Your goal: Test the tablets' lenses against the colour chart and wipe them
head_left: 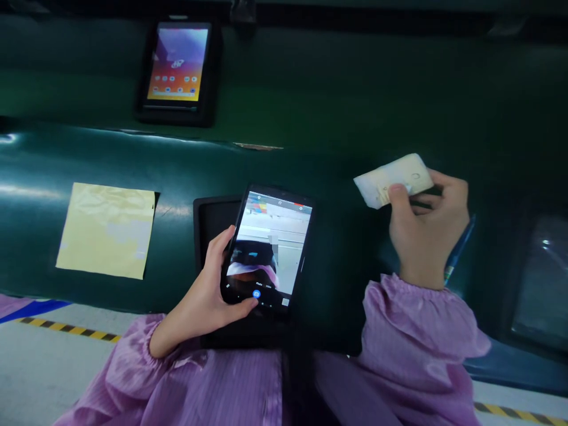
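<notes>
The black tablet [268,251] tilts over the near middle of the worktop [335,260], its lit screen showing a camera view. It hides much of a black tray [216,216] lying under it. From the tablet, a pale piece [390,177] hangs in the air at two o'clock, and a blue pen [464,239] lies at three, partly covered by the right wrist. Farther out at three is a dark glossy panel [539,278], too dim to name. A yellow sheet [106,231] lies at nine, and a second lit tablet [180,65] sits in a black holder [213,89] at eleven.

The left hand [213,296] grips the tablet by its lower left, fingers along the side, thumb across the bottom front. The right hand [428,231] pinches the pale piece, thumb flat on its face.

That piece is thin and slightly bent, with a small ring mark; I can't tell its material. The sheet is creased, the worktop smooth, shiny green, and the gathered sleeves [421,331] are finely striped lilac cloth.
</notes>
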The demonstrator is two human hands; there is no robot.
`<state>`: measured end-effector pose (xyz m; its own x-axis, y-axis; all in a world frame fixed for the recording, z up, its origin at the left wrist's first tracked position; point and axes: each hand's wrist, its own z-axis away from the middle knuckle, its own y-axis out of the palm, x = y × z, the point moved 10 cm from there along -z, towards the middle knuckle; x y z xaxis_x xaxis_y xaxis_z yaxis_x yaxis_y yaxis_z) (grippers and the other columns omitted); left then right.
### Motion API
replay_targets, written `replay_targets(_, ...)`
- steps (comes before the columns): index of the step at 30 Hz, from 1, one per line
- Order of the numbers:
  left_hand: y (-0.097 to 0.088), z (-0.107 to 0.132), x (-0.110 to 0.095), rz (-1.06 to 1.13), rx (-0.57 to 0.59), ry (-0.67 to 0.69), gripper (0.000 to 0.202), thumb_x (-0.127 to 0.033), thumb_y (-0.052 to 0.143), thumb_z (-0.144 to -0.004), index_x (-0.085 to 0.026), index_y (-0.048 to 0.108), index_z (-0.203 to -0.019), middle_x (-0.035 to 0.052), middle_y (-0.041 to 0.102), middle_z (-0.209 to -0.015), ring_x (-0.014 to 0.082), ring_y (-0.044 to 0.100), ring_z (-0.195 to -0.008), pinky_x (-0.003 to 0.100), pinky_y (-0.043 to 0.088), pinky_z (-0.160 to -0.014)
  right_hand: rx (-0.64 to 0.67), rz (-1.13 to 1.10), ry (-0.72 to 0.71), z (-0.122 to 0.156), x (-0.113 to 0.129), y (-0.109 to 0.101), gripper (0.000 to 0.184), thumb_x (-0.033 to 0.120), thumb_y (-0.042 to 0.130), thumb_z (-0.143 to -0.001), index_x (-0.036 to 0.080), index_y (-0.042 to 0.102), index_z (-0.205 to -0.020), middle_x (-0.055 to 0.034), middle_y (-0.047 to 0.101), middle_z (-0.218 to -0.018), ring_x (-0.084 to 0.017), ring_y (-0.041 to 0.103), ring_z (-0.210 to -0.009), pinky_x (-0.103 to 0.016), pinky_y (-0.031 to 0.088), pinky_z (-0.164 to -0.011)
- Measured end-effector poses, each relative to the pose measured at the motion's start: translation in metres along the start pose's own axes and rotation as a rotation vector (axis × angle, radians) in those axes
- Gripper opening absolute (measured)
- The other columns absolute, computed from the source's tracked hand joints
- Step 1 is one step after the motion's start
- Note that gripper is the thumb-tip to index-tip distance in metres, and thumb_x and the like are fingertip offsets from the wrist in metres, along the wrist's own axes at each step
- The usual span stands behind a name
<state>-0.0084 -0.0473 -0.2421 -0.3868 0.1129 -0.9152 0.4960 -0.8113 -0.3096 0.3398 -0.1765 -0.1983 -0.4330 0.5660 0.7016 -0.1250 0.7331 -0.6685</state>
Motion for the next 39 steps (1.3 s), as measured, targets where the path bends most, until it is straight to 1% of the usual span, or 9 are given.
replay_targets(10,-0.002,0.001,0.001,0.219,0.035,-0.045,0.121,-0.026,0.089,-0.077,-0.043,0.008,-0.166,0.0101,0.022,-0.173,0.0369,0.042,-0.151,0.056,0.043,-0.122,0.027,0.014,-0.011,-0.001,-0.004,0.002,0.038,0.039,0.069,-0.087,0.024,0.063,-0.121,-0.0170,0.063,-0.133,-0.033,0.069,-0.100,-0.049,0.059,-0.080)
replay_targets(16,-0.006,-0.006,0.022,0.598,-0.094,-0.244,0.074,-0.045,0.062,-0.101,-0.034,0.027,-0.165,0.0096,0.054,-0.156,0.0327,0.061,-0.136,0.049,0.057,-0.109,0.029,0.031,-0.023,-0.002,-0.007,0.002,0.046,0.043,0.063,-0.085,0.021,0.063,-0.126,-0.0160,0.062,-0.131,-0.033,0.068,-0.103,-0.053,0.058,-0.089)
replay_targets(20,-0.004,-0.006,0.035,0.568,-0.126,-0.325,0.067,-0.057,0.063,-0.097,-0.026,0.049,-0.155,0.0077,0.061,-0.149,0.0330,0.061,-0.135,0.046,0.054,-0.111,0.045,0.072,-0.012,-0.005,-0.010,0.002,0.052,0.050,0.058,-0.086,0.018,0.063,-0.127,-0.0164,0.064,-0.126,-0.033,0.069,-0.097,-0.055,0.058,-0.085)
replay_targets(23,0.000,-0.005,0.039,0.460,-0.127,-0.315,0.065,-0.063,0.063,-0.095,-0.024,0.060,-0.147,0.0077,0.076,-0.121,0.0289,0.073,-0.106,0.044,0.060,-0.098,0.064,0.088,-0.018,-0.007,-0.008,0.001,0.054,0.052,0.055,-0.086,0.019,0.063,-0.127,-0.0168,0.065,-0.123,-0.034,0.069,-0.096,-0.054,0.056,-0.085)
replay_targets(26,0.007,-0.008,0.036,0.421,-0.114,-0.283,0.067,-0.064,0.064,-0.093,-0.024,0.059,-0.147,0.0046,0.075,-0.090,0.0224,0.069,-0.071,0.038,0.063,-0.070,0.081,0.105,-0.020,-0.008,-0.006,0.000,0.054,0.052,0.053,-0.086,0.019,0.063,-0.127,-0.0170,0.065,-0.122,-0.034,0.068,-0.096,-0.054,0.055,-0.086)
replay_targets(29,0.008,-0.009,0.031,0.400,-0.136,-0.249,0.064,-0.065,0.065,-0.093,-0.024,0.062,-0.142,0.0026,0.072,-0.084,0.0188,0.064,-0.064,0.033,0.059,-0.062,0.097,0.119,-0.014,-0.009,-0.005,0.000,0.055,0.054,0.052,-0.086,0.019,0.063,-0.127,-0.0175,0.064,-0.123,-0.035,0.068,-0.096,-0.052,0.054,-0.084)
replay_targets(34,-0.006,0.009,0.036,0.362,-0.200,-0.254,0.067,-0.067,0.060,-0.094,-0.023,0.059,-0.144,0.0050,0.076,-0.097,0.0217,0.069,-0.075,0.036,0.062,-0.070,0.109,0.124,0.003,-0.013,-0.009,0.000,0.055,0.056,0.050,-0.088,0.019,0.062,-0.127,-0.0178,0.064,-0.123,-0.035,0.069,-0.094,-0.050,0.054,-0.081)
replay_targets(36,-0.019,0.024,0.045,0.323,-0.270,-0.285,0.067,-0.069,0.060,-0.094,-0.024,0.060,-0.143,0.0074,0.075,-0.121,0.0280,0.073,-0.105,0.041,0.063,-0.093,0.118,0.126,0.006,-0.013,-0.008,0.000,0.055,0.054,0.049,-0.088,0.019,0.062,-0.128,-0.0181,0.064,-0.123,-0.035,0.069,-0.093,-0.050,0.054,-0.080)
replay_targets(39,-0.037,0.046,0.060,0.275,-0.364,-0.317,0.062,-0.069,0.060,-0.094,-0.026,0.063,-0.139,0.0039,0.063,-0.148,0.0310,0.052,-0.145,0.046,0.043,-0.124,0.126,0.111,0.005,-0.010,-0.006,0.001,0.054,0.051,0.049,-0.090,0.018,0.061,-0.131,-0.0173,0.063,-0.127,-0.034,0.069,-0.097,-0.049,0.054,-0.082)
